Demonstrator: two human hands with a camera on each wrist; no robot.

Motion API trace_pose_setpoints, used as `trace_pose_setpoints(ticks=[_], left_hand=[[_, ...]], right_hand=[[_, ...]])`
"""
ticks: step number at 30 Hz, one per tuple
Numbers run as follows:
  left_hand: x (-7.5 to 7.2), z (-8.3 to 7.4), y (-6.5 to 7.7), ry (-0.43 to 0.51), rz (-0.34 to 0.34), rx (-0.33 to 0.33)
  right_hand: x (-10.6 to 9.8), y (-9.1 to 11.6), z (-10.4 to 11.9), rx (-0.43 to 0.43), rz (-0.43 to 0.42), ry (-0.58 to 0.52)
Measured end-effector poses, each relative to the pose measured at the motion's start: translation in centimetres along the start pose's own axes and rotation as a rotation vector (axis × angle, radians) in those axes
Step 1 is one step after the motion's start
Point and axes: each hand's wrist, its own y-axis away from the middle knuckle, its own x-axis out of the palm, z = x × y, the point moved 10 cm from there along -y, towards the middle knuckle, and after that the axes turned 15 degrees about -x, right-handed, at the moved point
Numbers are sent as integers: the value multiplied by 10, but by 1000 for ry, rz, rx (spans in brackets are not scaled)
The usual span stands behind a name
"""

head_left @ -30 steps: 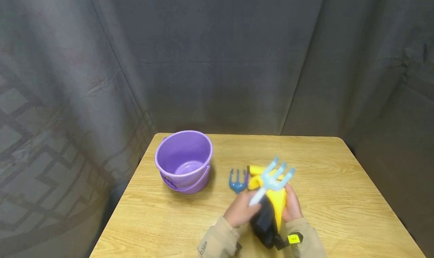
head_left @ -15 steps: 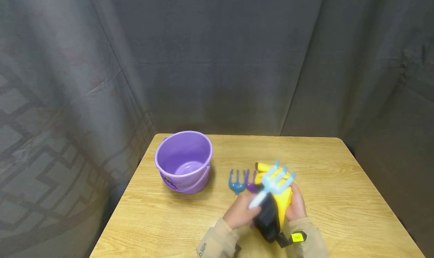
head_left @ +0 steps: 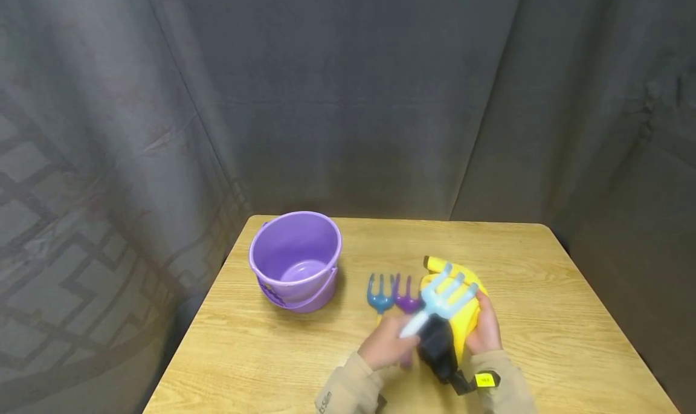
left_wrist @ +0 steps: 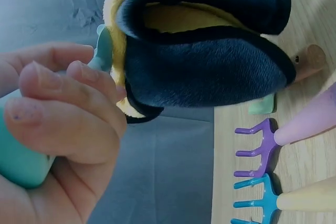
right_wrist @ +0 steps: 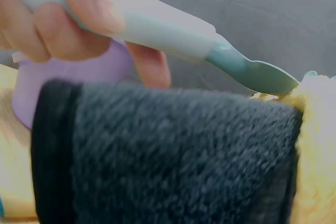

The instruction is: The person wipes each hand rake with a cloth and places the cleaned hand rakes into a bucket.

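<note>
My left hand (head_left: 385, 342) grips the pale handle of a light-blue toy hand rake (head_left: 443, 302), its prongs pointing up and right. Behind the rake, a plush cloth (head_left: 469, 324), yellow on one side and dark on the other, is bunched up. My right hand (head_left: 486, 328) holds that cloth by its right side. Seen from the left wrist, the cloth's dark folded side (left_wrist: 194, 72) hangs beside the curled fingers. From the right wrist, the rake's neck (right_wrist: 231, 61) lies against the cloth's top edge; the right hand itself is hidden there.
A blue rake (head_left: 379, 300) and a purple rake (head_left: 408, 303) lie side by side on the wooden table (head_left: 549, 317), just beyond my left hand. A purple bucket (head_left: 321, 296) stands upright at the left. Grey curtain (head_left: 348, 100) hangs behind the table.
The right hand and the cloth have moved to the right, uncovering the purple rake. The light-blue rake has shifted slightly down in the view; the left hand stays nearly in place.
</note>
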Motion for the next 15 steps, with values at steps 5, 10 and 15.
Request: trace_pose_setpoints(ticks=[5,10,15], left_hand=[[2,4,1,5,12,-28],[3,5,0,-3,4,-40],[7,5,-1,-6,14,-42]], right_hand=[[-15,-3,9,-39,-117,118],[-20,-5,17,-87,-138,199],[-23,-6,26,-140,-155,259]])
